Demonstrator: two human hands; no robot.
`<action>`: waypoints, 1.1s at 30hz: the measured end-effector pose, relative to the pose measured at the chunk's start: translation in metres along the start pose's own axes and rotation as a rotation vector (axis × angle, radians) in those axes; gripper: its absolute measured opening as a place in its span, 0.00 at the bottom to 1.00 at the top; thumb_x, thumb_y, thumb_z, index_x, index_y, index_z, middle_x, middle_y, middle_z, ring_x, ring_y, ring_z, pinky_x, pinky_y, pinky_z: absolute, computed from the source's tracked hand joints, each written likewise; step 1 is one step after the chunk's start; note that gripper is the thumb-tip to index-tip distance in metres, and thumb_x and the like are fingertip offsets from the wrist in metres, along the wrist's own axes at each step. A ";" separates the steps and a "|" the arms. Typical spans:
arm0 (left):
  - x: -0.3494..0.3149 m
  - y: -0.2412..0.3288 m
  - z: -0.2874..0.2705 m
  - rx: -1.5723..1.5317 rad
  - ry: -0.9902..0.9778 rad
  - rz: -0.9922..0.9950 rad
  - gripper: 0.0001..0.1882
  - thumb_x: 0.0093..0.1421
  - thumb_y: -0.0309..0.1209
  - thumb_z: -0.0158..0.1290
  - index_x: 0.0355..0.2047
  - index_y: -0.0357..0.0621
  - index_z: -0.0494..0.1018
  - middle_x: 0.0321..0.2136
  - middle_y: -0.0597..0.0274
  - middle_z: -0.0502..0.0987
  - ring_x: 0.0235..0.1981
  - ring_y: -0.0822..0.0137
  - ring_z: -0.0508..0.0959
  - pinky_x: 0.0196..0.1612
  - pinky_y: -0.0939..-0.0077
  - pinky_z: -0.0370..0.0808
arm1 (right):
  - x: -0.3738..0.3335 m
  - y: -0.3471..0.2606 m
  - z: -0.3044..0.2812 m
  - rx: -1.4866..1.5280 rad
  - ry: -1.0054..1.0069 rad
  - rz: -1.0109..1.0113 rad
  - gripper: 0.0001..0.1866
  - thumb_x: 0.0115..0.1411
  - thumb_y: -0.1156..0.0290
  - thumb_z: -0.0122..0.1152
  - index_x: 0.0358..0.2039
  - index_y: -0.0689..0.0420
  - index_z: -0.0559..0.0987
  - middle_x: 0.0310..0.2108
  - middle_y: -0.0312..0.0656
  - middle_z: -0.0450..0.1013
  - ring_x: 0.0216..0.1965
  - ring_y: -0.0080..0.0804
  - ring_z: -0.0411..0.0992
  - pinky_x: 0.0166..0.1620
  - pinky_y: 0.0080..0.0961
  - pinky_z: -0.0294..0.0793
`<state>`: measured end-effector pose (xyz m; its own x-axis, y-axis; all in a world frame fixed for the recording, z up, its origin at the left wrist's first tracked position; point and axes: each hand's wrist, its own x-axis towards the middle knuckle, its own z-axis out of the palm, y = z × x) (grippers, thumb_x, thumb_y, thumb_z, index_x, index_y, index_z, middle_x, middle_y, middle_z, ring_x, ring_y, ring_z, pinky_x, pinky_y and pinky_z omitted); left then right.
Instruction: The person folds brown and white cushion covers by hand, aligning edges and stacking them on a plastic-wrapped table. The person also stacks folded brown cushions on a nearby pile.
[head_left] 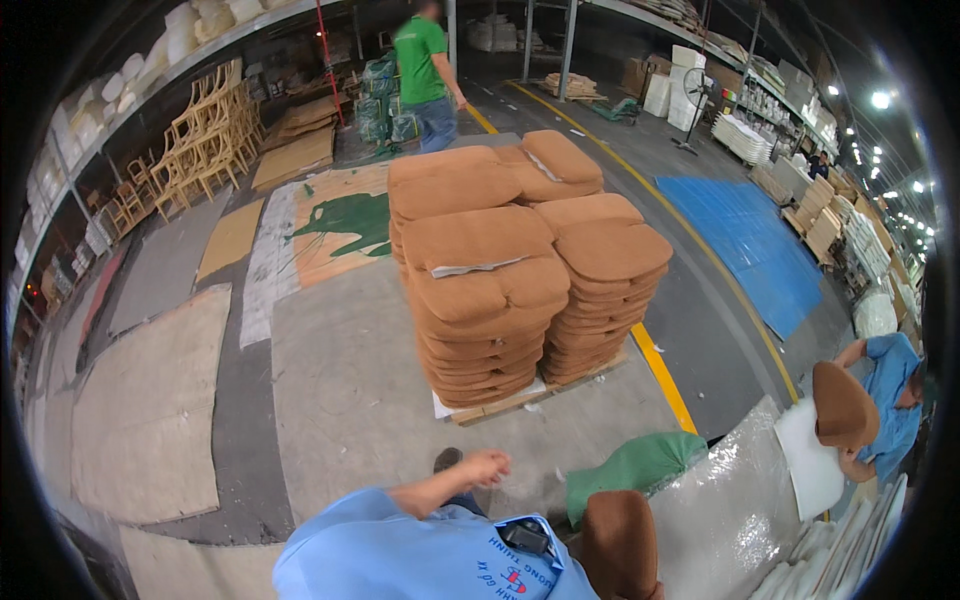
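Four stacks of tan, rounded fabric seat cushions (520,270) stand packed together on one low wooden pallet (500,403) at the centre of the view, two stacks in front and two behind. Each cushion is a soft, flattened pad with rounded corners and a slightly fuzzy cloth surface; the piles bulge and sag at the edges. A thin pale strip (478,266) lies across the top of the front left stack.

One hand of the person shows: the left hand (487,467), at about 6 o'clock from the pallet and near its front edge but apart from it, reaching out from a light blue sleeve (370,545). Its fingers look loosely curled together, holding nothing that can be made out. The right hand is not in view. One darker brown cushion (620,545) stands upright at the bottom edge, at about 5 o'clock from the stacks, just beside a green woven sack (635,468) lying on the grey concrete floor (350,380).

Two other people appear. One in a green shirt (420,60) stands at 12 o'clock beyond the pallet. One in a blue shirt (885,390) at 4 o'clock holds one brown cushion (842,405) against a white foam sheet (810,455). Clear crinkled plastic film (725,500) covers the floor between them, and pale wooden chair frames (205,135) are piled at 10 o'clock
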<state>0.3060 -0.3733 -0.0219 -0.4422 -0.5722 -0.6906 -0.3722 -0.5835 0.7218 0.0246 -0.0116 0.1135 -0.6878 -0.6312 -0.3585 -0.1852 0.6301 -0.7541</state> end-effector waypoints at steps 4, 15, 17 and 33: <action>0.019 0.051 -0.120 -0.162 0.292 0.209 0.19 0.70 0.48 0.53 0.47 0.46 0.76 0.40 0.61 0.82 0.35 0.67 0.81 0.35 0.71 0.78 | -0.010 -0.023 0.015 -0.453 0.112 0.013 0.35 0.44 0.55 0.78 0.51 0.59 0.76 0.35 0.58 0.78 0.37 0.48 0.78 0.45 0.45 0.77; 0.137 0.252 -0.385 -0.601 0.625 0.419 0.25 0.65 0.43 0.62 0.56 0.45 0.72 0.45 0.59 0.79 0.35 0.64 0.79 0.39 0.67 0.78 | 0.061 -0.185 0.157 0.191 0.220 -0.020 0.33 0.52 0.65 0.71 0.58 0.61 0.75 0.54 0.51 0.76 0.51 0.49 0.75 0.54 0.38 0.75; 0.145 0.277 -0.424 -0.619 0.498 0.469 0.30 0.63 0.43 0.65 0.61 0.45 0.71 0.50 0.56 0.79 0.42 0.62 0.80 0.46 0.65 0.79 | 0.106 -0.230 0.187 0.388 0.211 -0.128 0.35 0.48 0.70 0.76 0.56 0.68 0.74 0.52 0.48 0.75 0.50 0.35 0.74 0.53 0.32 0.73; 0.179 0.260 -0.441 -0.980 0.266 0.462 0.32 0.64 0.33 0.62 0.65 0.35 0.65 0.61 0.49 0.73 0.60 0.51 0.74 0.62 0.50 0.74 | 0.278 -0.410 0.376 1.366 -0.249 -0.164 0.30 0.70 0.55 0.56 0.65 0.59 0.67 0.61 0.46 0.72 0.59 0.44 0.72 0.63 0.44 0.71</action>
<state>0.4900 -0.8818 0.0222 -0.1397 -0.8885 -0.4370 0.6393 -0.4180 0.6454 0.1735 -0.6153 0.1157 -0.5573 -0.8075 -0.1934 0.6707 -0.3005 -0.6782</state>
